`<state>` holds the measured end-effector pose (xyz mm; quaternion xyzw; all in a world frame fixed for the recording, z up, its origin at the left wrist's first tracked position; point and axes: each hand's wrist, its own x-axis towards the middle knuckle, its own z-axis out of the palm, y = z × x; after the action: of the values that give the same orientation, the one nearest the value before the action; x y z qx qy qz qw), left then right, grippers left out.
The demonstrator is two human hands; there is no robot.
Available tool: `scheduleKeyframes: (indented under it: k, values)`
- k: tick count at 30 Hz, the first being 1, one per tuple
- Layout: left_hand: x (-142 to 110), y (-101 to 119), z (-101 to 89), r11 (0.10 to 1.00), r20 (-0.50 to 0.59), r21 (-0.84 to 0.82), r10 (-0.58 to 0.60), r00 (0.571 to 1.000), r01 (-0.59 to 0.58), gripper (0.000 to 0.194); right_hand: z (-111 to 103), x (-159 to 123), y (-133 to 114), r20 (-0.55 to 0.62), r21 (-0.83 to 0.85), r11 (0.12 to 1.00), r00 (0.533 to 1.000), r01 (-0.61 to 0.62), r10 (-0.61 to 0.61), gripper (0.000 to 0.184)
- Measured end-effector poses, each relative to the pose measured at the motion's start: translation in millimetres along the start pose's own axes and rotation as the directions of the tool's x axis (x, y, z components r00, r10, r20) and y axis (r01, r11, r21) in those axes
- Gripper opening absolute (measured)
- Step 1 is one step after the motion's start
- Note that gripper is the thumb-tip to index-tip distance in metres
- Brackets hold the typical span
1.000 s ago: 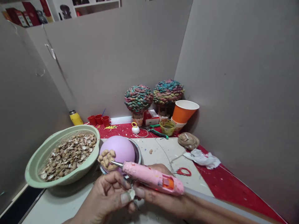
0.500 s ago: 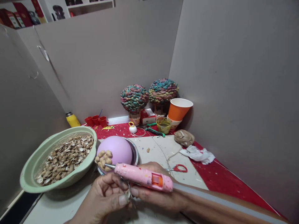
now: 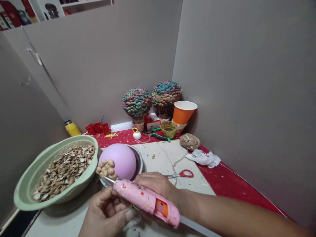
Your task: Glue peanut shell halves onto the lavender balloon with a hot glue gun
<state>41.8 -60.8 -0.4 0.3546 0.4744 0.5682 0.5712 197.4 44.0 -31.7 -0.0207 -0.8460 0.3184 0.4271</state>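
Observation:
My right hand (image 3: 158, 184) is wrapped round a pink hot glue gun (image 3: 138, 194), which points left and has a clear glue stick (image 3: 195, 227) coming out of its back. Just below the metal nozzle is my left hand (image 3: 101, 212), its thumb and fingers pinched together; the gun hides what they hold, if anything. Beyond the nozzle sits a lilac balloon (image 3: 120, 158) in a round metal bowl (image 3: 139, 161). A patch of peanut shells (image 3: 106, 168) covers the balloon's near left side.
At left stands a green colander (image 3: 18, 192) heaped with shells. Scissors (image 3: 186, 173), twine (image 3: 189, 141) and crumpled tissue (image 3: 203, 158) lie right. Behind are pliers (image 3: 160, 136), red cups (image 3: 105, 129), orange paper cups (image 3: 183, 113) and two shell-covered balls (image 3: 137, 102).
The camera view has shifted, so the background sits further left. The glue gun tilts more steeply now, its back end lower. A pale bit seen at my left fingertips is now hidden.

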Motion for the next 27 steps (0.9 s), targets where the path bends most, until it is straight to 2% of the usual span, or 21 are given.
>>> scheduleKeyframes:
  k: [5, 7, 8, 10, 12, 13, 15, 17, 19, 22, 24, 27]
  values:
    - [1.2, 2.2, -1.5, 1.000, 0.019, 0.010, -0.008, 1.000, 0.008, 0.034, -3.2, 0.8, -5.9, -0.023, 0.044, 0.998, 0.999, -0.037, 0.038, 0.035]
    - [0.4, 6.7, 1.0, 0.998, 0.032, -0.037, -0.045, 0.998, 0.046, 0.033, -8.2, 5.5, -16.8, 0.036, 0.167, 0.975, 0.990, -0.144, 0.140, 0.029]
    - [-0.1, 9.6, 2.8, 0.995, 0.046, -0.071, -0.071, 0.996, 0.074, 0.032, -10.6, 8.2, -22.8, 0.103, 0.265, 0.934, 0.970, -0.240, 0.220, 0.024]
    - [-0.4, 15.6, 6.1, 0.981, 0.102, -0.127, -0.132, 0.986, 0.144, 0.030, -14.3, 13.4, -33.7, 0.215, 0.481, 0.776, 0.913, -0.409, 0.347, 0.019]
    - [0.1, 20.4, 7.9, 0.966, 0.153, -0.155, -0.184, 0.971, 0.207, 0.027, -16.0, 16.9, -40.7, 0.258, 0.623, 0.629, 0.881, -0.465, 0.396, 0.021]
    - [0.7, 22.1, 8.2, 0.959, 0.168, -0.161, -0.207, 0.964, 0.234, 0.027, -16.6, 18.0, -42.5, 0.260, 0.655, 0.599, 0.882, -0.461, 0.394, 0.023]
    - [1.8, 23.9, 7.8, 0.946, 0.184, -0.161, -0.251, 0.950, 0.281, 0.028, -18.1, 18.8, -43.8, 0.257, 0.645, 0.630, 0.900, -0.431, 0.353, 0.021]
    - [2.2, 24.2, 7.0, 0.940, 0.187, -0.150, -0.278, 0.942, 0.307, 0.029, -20.3, 18.5, -42.3, 0.246, 0.572, 0.719, 0.919, -0.394, 0.309, 0.018]
    - [1.6, 23.9, 7.0, 0.939, 0.185, -0.132, -0.290, 0.939, 0.317, 0.029, -21.8, 16.9, -37.7, 0.214, 0.449, 0.824, 0.937, -0.344, 0.274, 0.017]
    - [-0.9, 22.8, 8.8, 0.945, 0.141, -0.124, -0.286, 0.948, 0.304, 0.029, -19.3, 12.1, -23.6, 0.111, 0.201, 0.963, 0.981, -0.179, 0.159, 0.028]
    - [-2.3, 21.3, 9.9, 0.960, 0.091, -0.122, -0.242, 0.966, 0.252, 0.029, -14.8, 8.5, -11.4, 0.070, 0.108, 0.991, 0.995, -0.074, 0.066, 0.038]
    - [-1.9, 17.7, 8.3, 0.992, 0.009, -0.050, -0.117, 0.993, 0.117, 0.031, -8.1, 5.3, 3.2, 0.060, 0.103, 0.993, 0.997, -0.060, 0.054, 0.045]
